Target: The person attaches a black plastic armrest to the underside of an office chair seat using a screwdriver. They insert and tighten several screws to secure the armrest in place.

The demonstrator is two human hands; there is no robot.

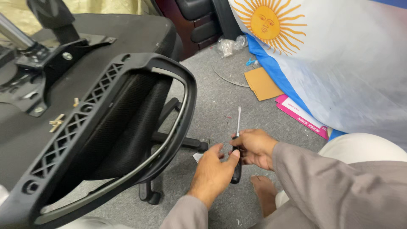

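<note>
Near: left hand [212,169], fingers loosely curled, thumb touching screwdriver [237,148] handle. Right hand [254,147] gripping same screwdriver, shaft pointing far, above grey floor [220,93]. Left: overturned black chair [97,123]. Far right: flag [322,55], cardboard [262,83].

Soft, even daylight is filling the frame, brightest on the white flag [339,63] at upper right. The black chair parts [106,127] at left are sitting darker, casting faint shadows. Edges are bending slightly; focus is holding sharp throughout.
</note>
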